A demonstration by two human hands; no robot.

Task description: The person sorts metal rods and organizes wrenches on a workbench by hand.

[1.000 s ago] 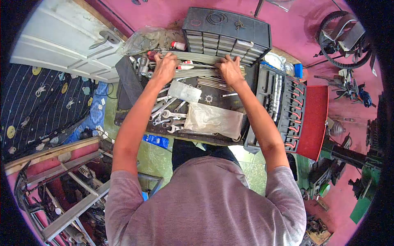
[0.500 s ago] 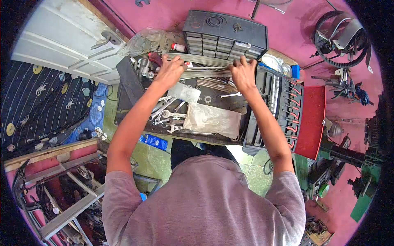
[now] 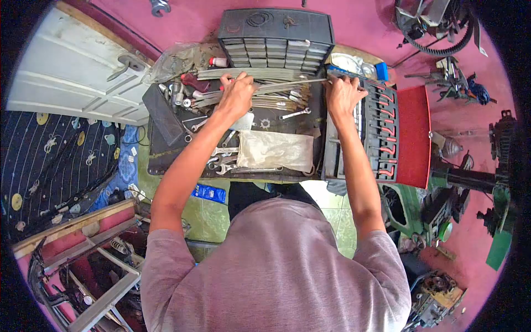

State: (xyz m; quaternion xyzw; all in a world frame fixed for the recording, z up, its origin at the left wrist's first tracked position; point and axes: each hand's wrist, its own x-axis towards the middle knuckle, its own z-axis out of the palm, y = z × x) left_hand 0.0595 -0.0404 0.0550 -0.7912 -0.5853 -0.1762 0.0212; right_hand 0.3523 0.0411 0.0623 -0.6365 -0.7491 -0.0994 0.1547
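Observation:
Thin grey welding rods (image 3: 265, 73) lie in bundles across the dark workbench (image 3: 160, 161). My left hand (image 3: 237, 95) is closed on rods near their left part, fingers bent over them. My right hand (image 3: 344, 95) pinches the right end of a slightly raised rod (image 3: 293, 84) that runs across from the left hand. More rods with brownish ends (image 3: 279, 103) lie just below. Nearer me are a combination wrench (image 3: 295, 114), a small toothed metal wheel (image 3: 265, 123), a cloudy plastic packet (image 3: 276, 150) and several wrenches (image 3: 224, 160). The fingertips of both hands are partly hidden.
A drawer cabinet (image 3: 276, 36) stands behind the rods. Sockets (image 3: 177, 95) lie at the left. On the right sits an open tool case (image 3: 365, 149) with a red lid (image 3: 415, 135). A white door (image 3: 72, 61) stands left of the bench; a ladder-like metal frame (image 3: 105, 276) is lower left.
The view has shifted, so the bench sits further left. My right hand now lifts the end of a rod that slants up from the bundle. My left hand stays over the rods.

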